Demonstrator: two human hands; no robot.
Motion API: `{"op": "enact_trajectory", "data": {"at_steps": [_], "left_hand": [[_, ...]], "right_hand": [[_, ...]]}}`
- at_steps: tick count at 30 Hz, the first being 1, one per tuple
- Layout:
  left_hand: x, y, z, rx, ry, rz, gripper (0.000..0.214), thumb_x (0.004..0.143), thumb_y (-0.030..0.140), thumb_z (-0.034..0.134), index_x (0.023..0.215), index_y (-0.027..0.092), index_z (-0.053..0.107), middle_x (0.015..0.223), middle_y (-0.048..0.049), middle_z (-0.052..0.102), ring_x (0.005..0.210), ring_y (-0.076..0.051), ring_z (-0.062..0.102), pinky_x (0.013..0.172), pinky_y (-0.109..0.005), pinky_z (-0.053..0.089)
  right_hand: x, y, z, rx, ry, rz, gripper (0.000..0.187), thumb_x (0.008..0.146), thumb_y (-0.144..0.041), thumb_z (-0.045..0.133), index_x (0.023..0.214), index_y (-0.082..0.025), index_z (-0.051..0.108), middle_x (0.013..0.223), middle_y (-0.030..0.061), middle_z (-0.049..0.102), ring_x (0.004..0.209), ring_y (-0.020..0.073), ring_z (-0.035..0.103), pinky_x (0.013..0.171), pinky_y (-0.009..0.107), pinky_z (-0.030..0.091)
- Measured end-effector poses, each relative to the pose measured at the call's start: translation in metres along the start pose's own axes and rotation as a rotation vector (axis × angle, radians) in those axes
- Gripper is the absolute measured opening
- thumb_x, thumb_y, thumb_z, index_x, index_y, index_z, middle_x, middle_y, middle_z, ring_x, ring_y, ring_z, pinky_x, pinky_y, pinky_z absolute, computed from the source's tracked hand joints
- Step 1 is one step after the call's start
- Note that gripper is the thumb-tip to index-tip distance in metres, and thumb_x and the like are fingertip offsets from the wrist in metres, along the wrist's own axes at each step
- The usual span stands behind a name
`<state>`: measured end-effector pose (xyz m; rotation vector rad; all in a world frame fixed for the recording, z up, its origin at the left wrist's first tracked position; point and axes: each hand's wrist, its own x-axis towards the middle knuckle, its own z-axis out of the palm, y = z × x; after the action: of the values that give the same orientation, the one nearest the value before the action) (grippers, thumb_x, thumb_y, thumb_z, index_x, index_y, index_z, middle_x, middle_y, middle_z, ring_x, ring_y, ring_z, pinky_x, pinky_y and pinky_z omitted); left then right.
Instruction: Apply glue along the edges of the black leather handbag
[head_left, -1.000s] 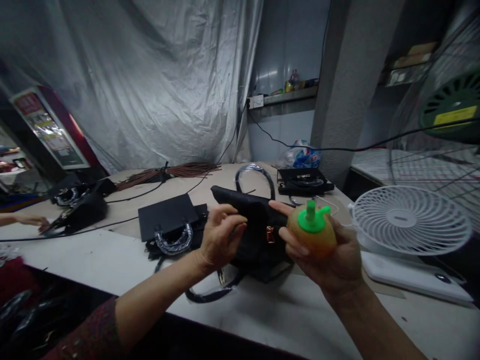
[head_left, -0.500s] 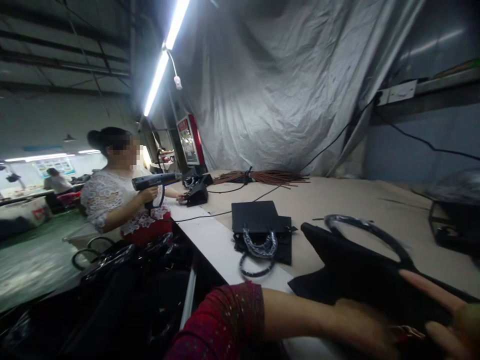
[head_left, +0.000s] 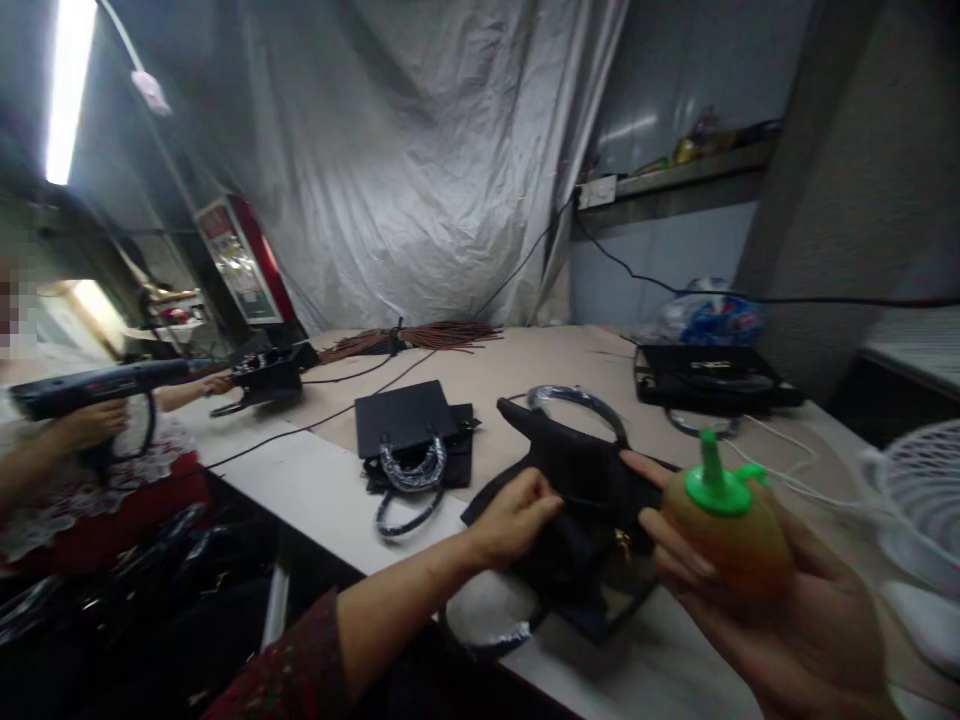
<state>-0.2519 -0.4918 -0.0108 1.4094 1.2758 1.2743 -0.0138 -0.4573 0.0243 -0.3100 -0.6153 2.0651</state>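
Observation:
My left hand is closed on the edge of a black handbag that stands on the worktable. My right hand holds a small orange squeeze bottle with a green nozzle cap, upright, just right of the bag. The index finger of that hand stretches toward the bag. The bag's wrapped handle arches above it.
Other black bags lie on the table, with cables and a bundle of brown strips. A white fan sits at the right edge. At the left a co-worker's hand holds a heat gun near another bag.
The view swung left toward the co-worker and has come partly back to the right. My hands keep the same hold on the bag and the bottle.

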Motion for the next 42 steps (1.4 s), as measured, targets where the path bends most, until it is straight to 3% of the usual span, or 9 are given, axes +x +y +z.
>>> {"op": "enact_trajectory", "data": {"at_steps": [5, 11, 16, 21, 23, 27, 30, 35, 42], "left_hand": [[-0.016, 0.026, -0.010, -0.244, 0.096, -0.115, 0.056, 0.086, 0.069, 0.073, 0.089, 0.022, 0.043, 0.072, 0.0071, 0.044, 0.062, -0.010, 0.036, 0.059, -0.021, 0.030], [-0.012, 0.039, 0.003, 0.505, -0.128, -0.114, 0.103, 0.041, 0.056, 0.104, 0.121, 0.021, 0.051, 0.076, 0.0037, 0.057, 0.066, -0.021, 0.056, 0.060, -0.028, 0.040], [-0.015, 0.033, 0.010, 0.994, -0.140, -0.076, 0.005, 0.088, 0.024, 0.065, 0.090, 0.020, 0.064, 0.095, -0.0114, 0.069, 0.086, -0.033, 0.070, 0.074, -0.040, 0.052], [-0.019, 0.027, -0.002, 0.831, 0.000, 0.246, 0.026, 0.074, 0.006, 0.058, 0.094, 0.020, 0.065, 0.132, -0.0135, 0.060, 0.119, -0.031, 0.062, 0.098, -0.041, 0.054], [-0.019, 0.028, -0.007, 0.775, 0.001, 0.337, 0.030, 0.071, 0.004, 0.056, 0.095, 0.021, 0.059, 0.128, -0.0126, 0.061, 0.120, -0.030, 0.059, 0.100, -0.041, 0.052], [-0.015, 0.028, -0.012, 0.723, -0.025, 0.164, 0.023, 0.080, 0.008, 0.054, 0.099, 0.022, 0.048, 0.091, -0.0069, 0.064, 0.082, -0.024, 0.060, 0.073, -0.034, 0.049], [-0.011, 0.031, -0.014, 0.718, -0.075, 0.056, 0.030, 0.087, 0.017, 0.062, 0.114, 0.020, 0.050, 0.090, -0.0050, 0.065, 0.076, -0.023, 0.063, 0.067, -0.031, 0.047], [-0.009, 0.046, -0.011, 0.778, -0.103, -0.026, 0.109, 0.060, 0.047, 0.101, 0.147, 0.023, 0.039, 0.108, -0.0076, 0.075, 0.099, -0.036, 0.074, 0.083, -0.039, 0.057], [0.002, 0.057, 0.003, 1.106, 0.116, 0.022, 0.065, 0.086, 0.025, 0.071, 0.146, 0.018, 0.047, 0.113, -0.0129, 0.076, 0.098, -0.040, 0.076, 0.085, -0.049, 0.062]], "right_hand": [[-0.002, 0.003, 0.041, 0.060, 0.032, 0.035, 0.054, 0.082, -0.044, 0.081, 0.125, -0.013, 0.072, 0.068, 0.0004, 0.054, 0.054, 0.0116, 0.044, 0.040, 0.018, 0.042], [-0.005, 0.023, 0.057, 0.051, -0.030, 0.063, 0.030, 0.078, -0.041, 0.089, 0.083, -0.020, 0.069, 0.066, -0.0011, 0.052, 0.052, 0.0103, 0.044, 0.043, 0.019, 0.047], [-0.012, 0.032, 0.072, 0.081, -0.083, 0.047, 0.029, 0.081, -0.039, 0.089, 0.081, -0.019, 0.069, 0.066, -0.0020, 0.050, 0.052, 0.0082, 0.042, 0.042, 0.015, 0.043], [-0.013, 0.026, 0.060, 0.131, 0.001, 0.080, 0.027, 0.081, -0.039, 0.086, 0.092, -0.020, 0.072, 0.070, -0.0002, 0.054, 0.053, 0.0098, 0.041, 0.040, 0.016, 0.041], [-0.013, 0.025, 0.055, 0.136, 0.021, 0.095, 0.028, 0.083, -0.039, 0.082, 0.100, -0.019, 0.073, 0.069, 0.0003, 0.054, 0.053, 0.0102, 0.040, 0.040, 0.016, 0.039], [-0.013, 0.025, 0.054, 0.125, 0.028, 0.110, 0.030, 0.085, -0.043, 0.078, 0.103, -0.018, 0.074, 0.066, 0.0003, 0.052, 0.052, 0.0106, 0.040, 0.039, 0.016, 0.037], [-0.014, 0.021, 0.059, 0.142, 0.087, 0.109, 0.042, 0.084, -0.044, 0.077, 0.113, -0.014, 0.073, 0.063, -0.0004, 0.050, 0.053, 0.0118, 0.041, 0.039, 0.017, 0.037], [-0.015, 0.013, 0.060, 0.211, 0.223, 0.085, 0.066, 0.091, -0.042, 0.063, 0.141, 0.000, 0.058, 0.065, 0.0015, 0.054, 0.052, 0.0124, 0.041, 0.036, 0.017, 0.035], [-0.020, 0.042, 0.055, 0.319, 0.015, 0.148, 0.052, 0.087, -0.039, 0.075, 0.128, -0.009, 0.069, 0.066, 0.0001, 0.056, 0.051, 0.0094, 0.042, 0.039, 0.016, 0.041]]}}
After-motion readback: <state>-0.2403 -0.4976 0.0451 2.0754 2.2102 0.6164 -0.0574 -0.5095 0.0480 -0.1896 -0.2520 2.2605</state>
